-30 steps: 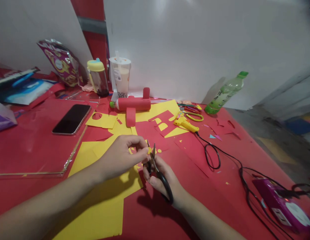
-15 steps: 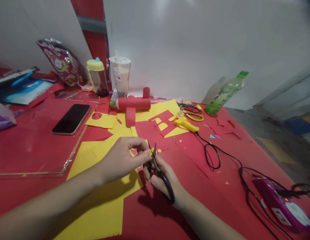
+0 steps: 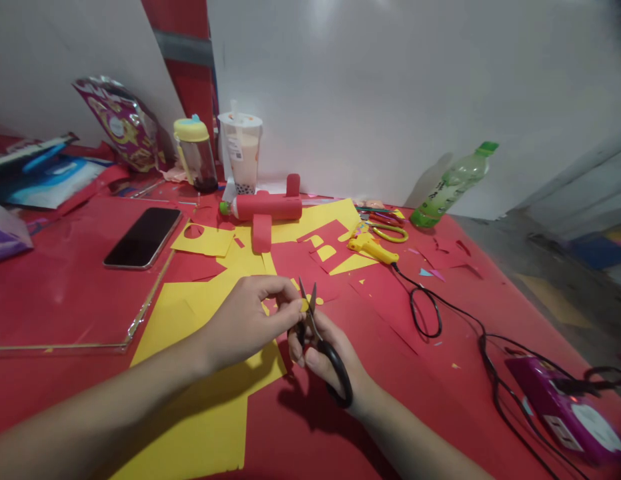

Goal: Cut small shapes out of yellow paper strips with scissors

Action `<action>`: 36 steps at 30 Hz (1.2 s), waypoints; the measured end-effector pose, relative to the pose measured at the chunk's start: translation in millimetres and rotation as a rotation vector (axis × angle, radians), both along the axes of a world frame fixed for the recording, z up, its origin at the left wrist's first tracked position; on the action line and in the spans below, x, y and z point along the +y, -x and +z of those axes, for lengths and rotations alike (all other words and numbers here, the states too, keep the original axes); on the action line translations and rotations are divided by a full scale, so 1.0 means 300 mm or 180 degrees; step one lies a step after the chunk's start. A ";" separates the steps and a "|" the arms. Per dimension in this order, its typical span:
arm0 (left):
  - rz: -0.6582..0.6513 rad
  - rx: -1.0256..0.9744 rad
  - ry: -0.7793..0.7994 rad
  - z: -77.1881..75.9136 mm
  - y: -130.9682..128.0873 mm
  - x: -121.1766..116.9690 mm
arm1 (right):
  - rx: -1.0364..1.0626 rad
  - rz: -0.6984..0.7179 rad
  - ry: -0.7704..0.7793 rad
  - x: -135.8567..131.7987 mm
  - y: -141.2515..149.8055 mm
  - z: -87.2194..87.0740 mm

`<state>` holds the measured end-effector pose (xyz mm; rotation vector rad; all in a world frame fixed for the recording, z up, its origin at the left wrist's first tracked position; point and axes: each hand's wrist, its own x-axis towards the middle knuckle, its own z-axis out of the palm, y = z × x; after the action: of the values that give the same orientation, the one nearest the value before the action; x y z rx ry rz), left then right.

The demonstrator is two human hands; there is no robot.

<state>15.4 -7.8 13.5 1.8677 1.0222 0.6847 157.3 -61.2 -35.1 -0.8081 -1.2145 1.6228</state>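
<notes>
Between thumb and fingertips, my left hand (image 3: pixel 263 308) pinches a small yellow paper piece (image 3: pixel 305 305). My right hand (image 3: pixel 335 357) grips black-handled scissors (image 3: pixel 337 373), its fingers in the loops. The blades are slightly apart and point away from me, right at the paper piece. Below both hands lie large yellow paper sheets (image 3: pixel 200 427) on the red table (image 3: pixel 415 413). Just beyond the blades, small yellow cut-outs (image 3: pixel 326 253) rest on red paper (image 3: pixel 290 260). Farther back lies a bottle wrapped in red paper (image 3: pixel 270 208), with red paper strips attached and a green cap.
A yellow glue gun (image 3: pixel 374 250) lies right of centre, its black cord running to a purple power strip (image 3: pixel 565 407). A green bottle (image 3: pixel 453 187) leans at the white wall. Left are a phone (image 3: pixel 143 238), a yellow-lidded bottle (image 3: pixel 197 157) and a milk tea cup (image 3: pixel 243 153).
The scissor blades have parted slightly and shifted a little at the yellow piece. Both hands stay nearly in place, and the things on the table have not moved.
</notes>
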 end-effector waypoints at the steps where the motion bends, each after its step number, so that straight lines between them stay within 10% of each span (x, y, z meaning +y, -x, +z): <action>1: 0.0005 -0.0014 -0.0005 0.000 -0.001 -0.001 | 0.0008 -0.0002 0.0003 0.000 0.000 -0.003; 36: -0.0318 0.0369 -0.0302 0.048 0.026 0.029 | -0.0184 -0.0113 0.0289 0.005 -0.001 -0.004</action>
<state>7.5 0.9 28.0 2.0465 0.9766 0.5806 157.7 -59.9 -36.4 -0.9342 -1.1669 1.6453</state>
